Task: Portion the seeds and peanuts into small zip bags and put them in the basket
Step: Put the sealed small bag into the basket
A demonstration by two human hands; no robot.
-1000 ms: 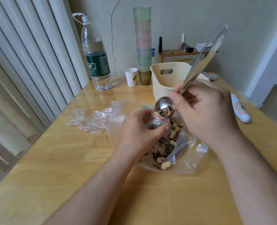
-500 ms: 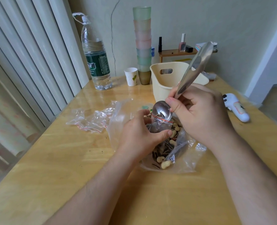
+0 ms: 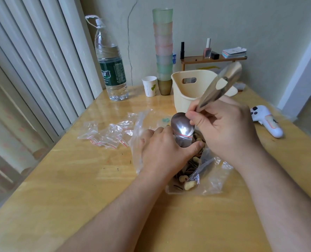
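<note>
My right hand grips a metal spoon by the handle, bowl turned over at the mouth of a small zip bag with a red seal line. My left hand holds that small bag upright, fingers and thumb curled round it. Both sit over a large clear bag lying on the table with sunflower seeds and peanuts inside. The cream basket with a cut-out handle stands just behind my hands. The small bag's contents are hidden by my fingers.
Several loose small zip bags lie to the left on the wooden table. At the back stand a water bottle, a paper cup and a stack of cups. A white controller lies right.
The spoon has tipped from holding seeds to bowl-down over the small bag's mouth, and its handle has swung lower. My left hand stays on the small bag.
</note>
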